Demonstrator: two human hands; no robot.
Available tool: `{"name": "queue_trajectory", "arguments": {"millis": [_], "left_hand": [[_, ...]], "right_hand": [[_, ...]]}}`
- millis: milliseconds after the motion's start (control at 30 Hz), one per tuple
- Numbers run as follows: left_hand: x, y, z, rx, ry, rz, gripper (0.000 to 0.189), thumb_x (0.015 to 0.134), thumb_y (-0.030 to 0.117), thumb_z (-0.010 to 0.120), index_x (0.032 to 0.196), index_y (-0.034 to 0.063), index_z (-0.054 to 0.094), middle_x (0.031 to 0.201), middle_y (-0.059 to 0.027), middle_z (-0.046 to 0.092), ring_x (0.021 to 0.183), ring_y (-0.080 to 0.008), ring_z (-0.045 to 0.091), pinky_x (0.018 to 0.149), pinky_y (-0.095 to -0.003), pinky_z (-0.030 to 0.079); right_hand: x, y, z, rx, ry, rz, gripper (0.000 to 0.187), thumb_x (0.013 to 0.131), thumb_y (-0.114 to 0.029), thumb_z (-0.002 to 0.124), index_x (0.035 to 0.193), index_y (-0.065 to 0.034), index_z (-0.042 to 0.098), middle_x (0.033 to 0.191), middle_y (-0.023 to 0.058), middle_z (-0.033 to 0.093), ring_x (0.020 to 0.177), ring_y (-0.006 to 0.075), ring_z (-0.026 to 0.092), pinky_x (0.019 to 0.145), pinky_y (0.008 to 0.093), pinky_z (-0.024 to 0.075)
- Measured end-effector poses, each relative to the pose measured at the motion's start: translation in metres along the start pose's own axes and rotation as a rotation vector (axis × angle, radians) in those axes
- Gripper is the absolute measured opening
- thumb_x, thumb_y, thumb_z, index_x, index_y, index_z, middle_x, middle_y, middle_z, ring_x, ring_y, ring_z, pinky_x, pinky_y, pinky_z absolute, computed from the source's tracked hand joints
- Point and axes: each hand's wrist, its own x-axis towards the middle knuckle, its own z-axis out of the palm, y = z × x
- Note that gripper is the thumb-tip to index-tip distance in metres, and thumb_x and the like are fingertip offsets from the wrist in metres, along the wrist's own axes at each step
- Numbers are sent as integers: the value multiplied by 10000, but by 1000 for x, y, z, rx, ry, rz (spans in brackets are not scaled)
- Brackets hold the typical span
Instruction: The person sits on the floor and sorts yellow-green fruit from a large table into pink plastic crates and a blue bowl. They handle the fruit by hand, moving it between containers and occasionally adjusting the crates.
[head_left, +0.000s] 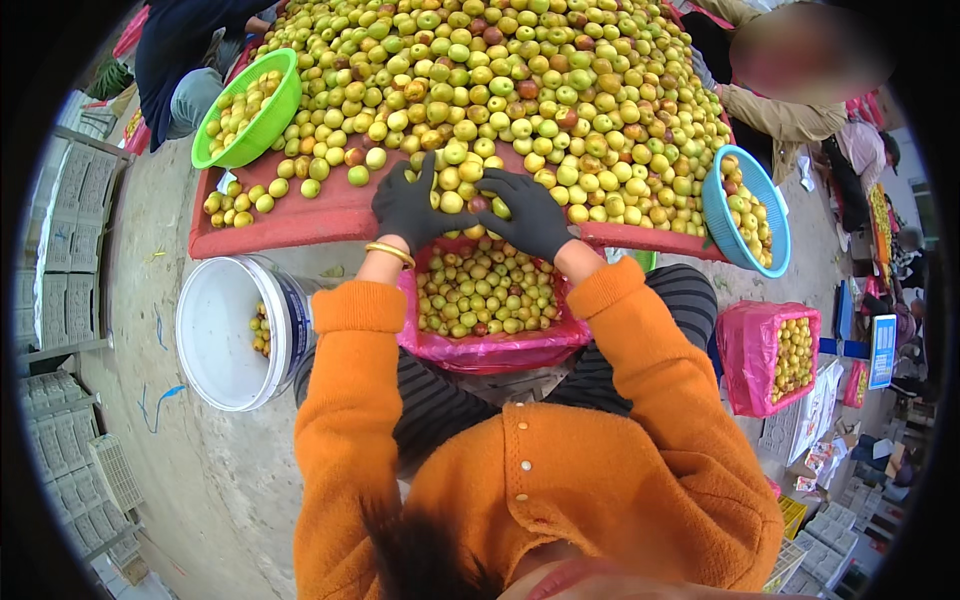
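Note:
A large heap of yellow-green jujube-like fruits (480, 82) covers a red sorting table (292, 229). Both hands wear dark gloves and rest at the table's near edge, curved around several fruits (452, 184). My left hand (416, 202) lies on the left of these fruits, its thumb pointing right. My right hand (529, 210) cups them from the right, with its fingers over a green one and a reddish one. The thumbs nearly meet. Whether either hand grips a fruit firmly is unclear. Directly below, a crate lined with pink plastic (491, 351) holds many fruits between the knees.
A green basket (289, 101) and a blue basket (780, 232), both with fruits, sit at the table's corners. A white bucket (217, 337) with a few fruits stands left; another pink-lined crate (742, 360) stands right. Co-workers (787, 120) are at both sides.

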Motion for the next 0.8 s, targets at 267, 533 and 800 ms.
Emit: {"name": "queue_trajectory", "arguments": {"millis": [267,533,800], "left_hand": [[-37,21,13,-6,23,198,1174,564,655,866,1552,220,405,1505,-186,435,1368,-374,436,1106,-492,375],[-66,32,20,-1,-92,299,1188,618,564,866,1597,256,267,1596,-196,283,1399,-470,350,1108,-592,327],[-64,10,-52,-91,34,205,1185,708,477,859,1607,86,194,1560,-277,300,1446,-450,325,1155,-500,342]], "right_hand": [[-50,-22,-2,-79,64,-24,487,863,-349,739,1295,-160,616,1397,119,550,1228,351,558,1024,469,451],[-81,-45,-4,43,-46,-137,350,866,-246,737,1205,-173,692,1419,89,544,1252,355,527,1059,484,428],[-33,-10,-33,-76,238,-18,378,860,-256,738,1218,-150,681,1354,100,604,1173,340,580,1007,459,456]]}}
